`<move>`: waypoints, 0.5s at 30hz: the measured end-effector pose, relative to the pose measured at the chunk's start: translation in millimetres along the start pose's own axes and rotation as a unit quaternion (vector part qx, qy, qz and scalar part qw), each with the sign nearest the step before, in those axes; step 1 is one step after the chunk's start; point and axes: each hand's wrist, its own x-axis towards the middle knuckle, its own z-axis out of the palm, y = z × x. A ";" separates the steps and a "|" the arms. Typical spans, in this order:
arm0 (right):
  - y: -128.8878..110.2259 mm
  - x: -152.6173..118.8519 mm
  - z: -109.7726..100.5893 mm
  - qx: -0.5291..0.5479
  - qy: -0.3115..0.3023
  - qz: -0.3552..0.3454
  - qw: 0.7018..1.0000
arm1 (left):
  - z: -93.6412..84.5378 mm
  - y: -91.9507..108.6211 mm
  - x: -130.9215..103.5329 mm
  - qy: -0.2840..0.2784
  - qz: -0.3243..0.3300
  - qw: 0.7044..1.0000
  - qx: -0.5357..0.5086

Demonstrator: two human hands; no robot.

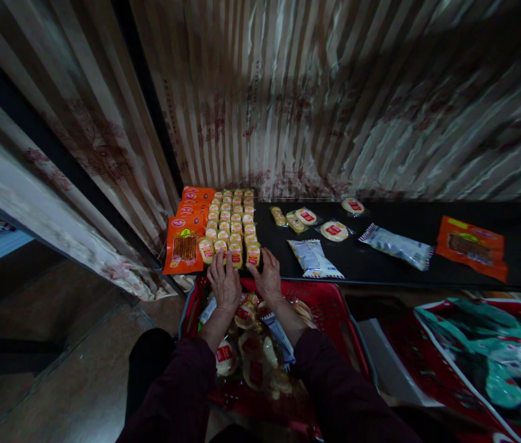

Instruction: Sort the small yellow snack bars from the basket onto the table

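Note:
Rows of small yellow packets (224, 216) stand on the black shelf (276, 249), beside a stack of orange packets (183, 243) at its left end. My left hand (225, 283) rests its fingertips on the front packets, with its fingers somewhat apart. At the right front corner, my right hand (267, 275) has its thumb and fingers around a yellow packet (253, 253). Below both forearms, a red basket (329, 301) holds round clear-wrapped packets and blue-and-white ones.
Further right on the shelf lie round packets (334, 231), blue-and-white packets (396, 246) and an orange packet (472, 247). A second red basket (408, 344) with green packets (505, 357) stands at the lower right. Striped curtain (288, 111) hangs behind; a dark post (149, 92) is at left.

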 end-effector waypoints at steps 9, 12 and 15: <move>-7.3 8.7 9.5 -0.009 -0.020 -0.019 1.000 | 7.1 -9.7 17.7 -0.003 -0.006 1.000 0.030; -11.8 12.5 10.2 -0.006 -0.030 -0.018 0.999 | 9.9 -13.4 22.2 -0.005 -0.009 1.000 0.027; -17.4 16.4 10.5 0.002 -0.032 -0.020 0.999 | 12.5 -14.9 24.8 -0.004 -0.001 1.000 0.030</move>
